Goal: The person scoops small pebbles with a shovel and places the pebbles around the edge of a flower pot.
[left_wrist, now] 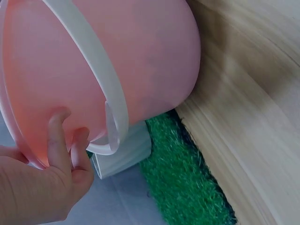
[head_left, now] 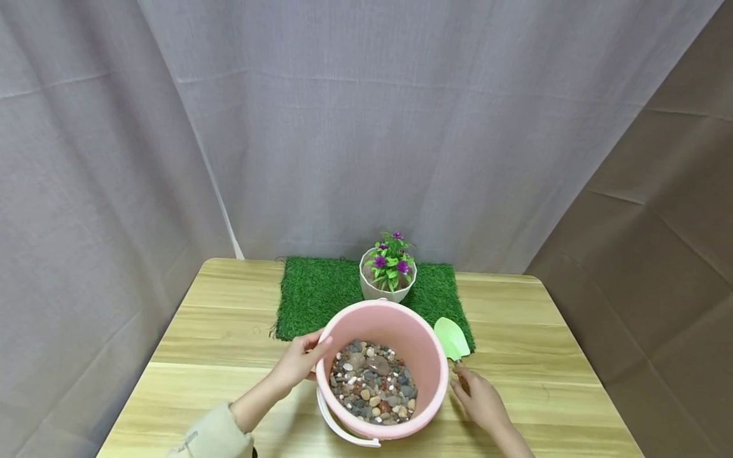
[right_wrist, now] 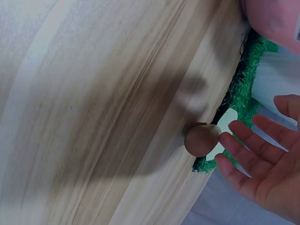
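Observation:
A pink bucket (head_left: 426,346) stands on the table with a bed of mixed pebbles (head_left: 372,385) inside. My left hand (head_left: 299,364) pinches its left rim, thumb over the edge and bent fingers against the outer wall. The white bail handle (left_wrist: 101,61) hangs down along the bucket's near left side. To the right lies a small trowel with a light green blade (head_left: 451,338) and a brown wooden handle (right_wrist: 201,140). My right hand (head_left: 482,399) is beside that handle, its fingers (right_wrist: 255,157) extended and spread at the handle's side.
Behind the bucket, a white pot (head_left: 375,289) with a purple-flowered plant (head_left: 392,261) stands on a green artificial turf mat (head_left: 321,286). The trowel blade overlaps the mat's right front corner. Grey curtains (head_left: 343,127) hang behind the wooden table (head_left: 527,337).

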Motion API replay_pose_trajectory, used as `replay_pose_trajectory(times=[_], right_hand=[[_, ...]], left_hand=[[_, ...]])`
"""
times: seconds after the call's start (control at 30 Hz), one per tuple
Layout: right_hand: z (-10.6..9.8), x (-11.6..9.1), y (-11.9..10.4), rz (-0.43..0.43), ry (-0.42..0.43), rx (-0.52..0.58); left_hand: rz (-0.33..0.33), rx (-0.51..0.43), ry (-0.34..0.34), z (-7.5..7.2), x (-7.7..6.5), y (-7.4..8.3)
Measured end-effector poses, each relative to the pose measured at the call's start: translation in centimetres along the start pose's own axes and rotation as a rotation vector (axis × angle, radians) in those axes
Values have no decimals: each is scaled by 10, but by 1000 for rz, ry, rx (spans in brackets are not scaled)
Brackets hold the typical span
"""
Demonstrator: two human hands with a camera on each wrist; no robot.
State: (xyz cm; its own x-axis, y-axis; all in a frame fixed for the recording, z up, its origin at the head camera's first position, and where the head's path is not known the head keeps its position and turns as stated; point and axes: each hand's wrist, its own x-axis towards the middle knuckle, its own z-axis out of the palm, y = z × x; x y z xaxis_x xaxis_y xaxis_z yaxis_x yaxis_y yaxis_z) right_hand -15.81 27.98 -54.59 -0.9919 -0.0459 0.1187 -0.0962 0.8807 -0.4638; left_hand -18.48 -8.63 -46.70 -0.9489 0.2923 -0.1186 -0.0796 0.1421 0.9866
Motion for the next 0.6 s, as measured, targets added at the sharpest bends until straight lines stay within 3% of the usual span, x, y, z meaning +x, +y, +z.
replay_pose_trajectory(times=[0.23,0.43,0.6], right_hand=[[-4,-1,3,13,10,-3],[-6,-2,6,29,8,-16],[0,8,7,-4,-4,-101]], left_hand=[[15,2,-31,9,-4,2],[-6,-24,-78,7,-3,2],[-34,-43,-44,3,0,2]])
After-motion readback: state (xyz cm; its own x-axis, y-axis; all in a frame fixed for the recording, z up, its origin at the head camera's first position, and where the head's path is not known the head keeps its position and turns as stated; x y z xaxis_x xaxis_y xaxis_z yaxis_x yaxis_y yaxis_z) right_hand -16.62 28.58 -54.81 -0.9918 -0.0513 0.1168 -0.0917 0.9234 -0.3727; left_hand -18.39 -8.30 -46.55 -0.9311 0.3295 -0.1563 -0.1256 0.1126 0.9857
